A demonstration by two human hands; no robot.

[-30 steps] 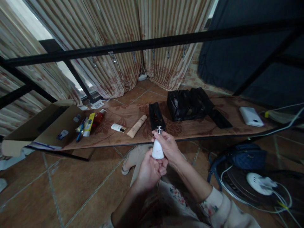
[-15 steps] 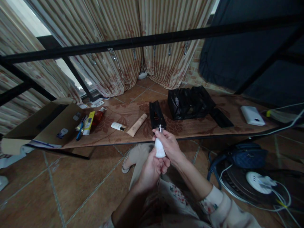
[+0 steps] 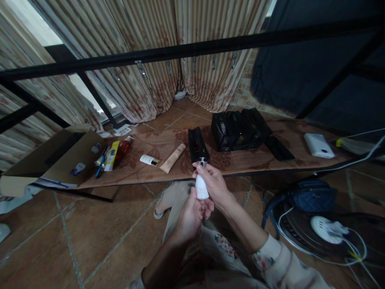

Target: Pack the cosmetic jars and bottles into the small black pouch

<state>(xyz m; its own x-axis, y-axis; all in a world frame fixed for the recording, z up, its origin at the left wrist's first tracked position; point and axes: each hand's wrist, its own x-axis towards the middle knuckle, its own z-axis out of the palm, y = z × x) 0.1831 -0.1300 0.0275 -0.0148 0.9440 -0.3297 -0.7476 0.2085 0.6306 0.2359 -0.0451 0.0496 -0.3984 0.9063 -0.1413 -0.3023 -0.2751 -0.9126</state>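
Cradling silver-capped white bottle (image 3: 201, 189) from below: left hand (image 3: 192, 214), fingers curled at base. Right hand (image 3: 213, 180) grasping same bottle near cap. Bottle sits between both hands, by near edge of bench (image 3: 150, 138). On bench, left to right: little white container (image 3: 147, 159), tan tube (image 3: 173, 158), slim black pouch (image 3: 197, 144), bulkier black bag (image 3: 239, 132). Striped curtains (image 3: 204, 80) behind.

You see through 1 wide head camera, set above your lap and facing forward and steeply down. Your left hand (image 3: 189, 216) and right hand (image 3: 215, 182) sit close, just below the middle of your view. The long table (image 3: 153, 142) crosses it beyond them, the curtains (image 3: 150, 94) stand farther back along the top, and floor (image 3: 99, 216) fills the lower left.
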